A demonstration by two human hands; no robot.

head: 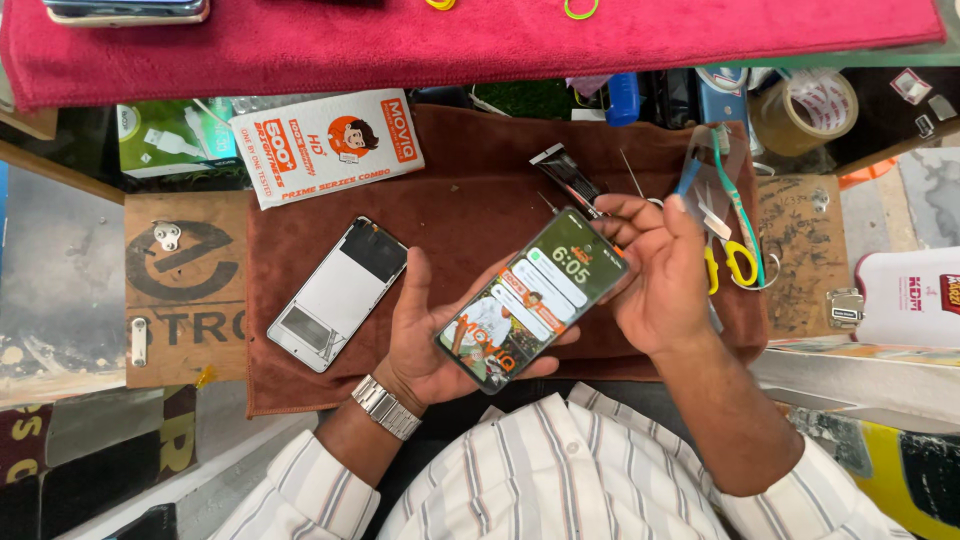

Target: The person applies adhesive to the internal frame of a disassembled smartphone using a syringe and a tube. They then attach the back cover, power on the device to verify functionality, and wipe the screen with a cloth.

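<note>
phone repair stall | opened handset (pixel 338 293); scissors (pixel 738 262); tape roll (pixel 805 110)
</note>
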